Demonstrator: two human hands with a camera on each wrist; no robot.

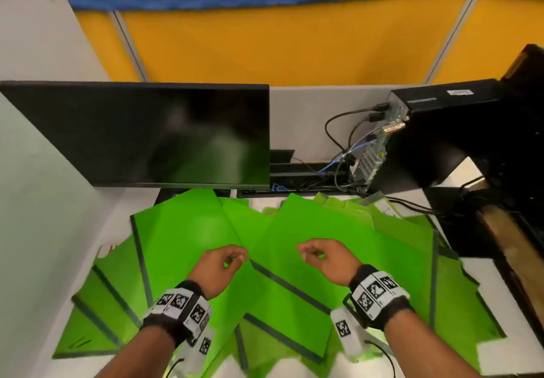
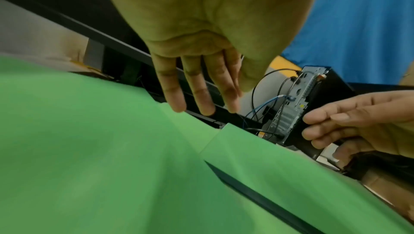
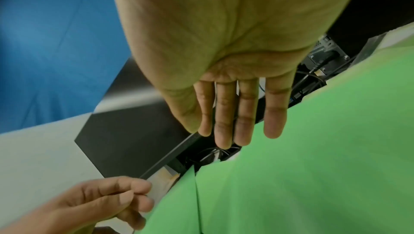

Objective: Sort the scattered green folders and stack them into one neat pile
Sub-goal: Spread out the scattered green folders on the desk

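Note:
Several green folders with dark spine strips lie fanned and overlapping across the white desk. One large folder (image 1: 182, 230) lies at the left and another (image 1: 347, 230) in the middle, with more at the lower left (image 1: 112, 289) and right (image 1: 459, 304). My left hand (image 1: 235, 255) hovers just above the middle of the spread, fingers relaxed and holding nothing. My right hand (image 1: 309, 252) hovers a short way to its right, also empty. In the left wrist view the left hand's fingers (image 2: 201, 96) hang over a green folder (image 2: 89, 149). The right wrist view shows the right hand's fingers (image 3: 244, 122) over a folder (image 3: 313, 149).
A dark monitor (image 1: 141, 133) stands behind the folders at the left. A black computer case (image 1: 441, 130) with cables (image 1: 347, 148) stands at the back right. A white panel (image 1: 38, 201) borders the left side. Bare desk (image 1: 506, 289) shows at the right edge.

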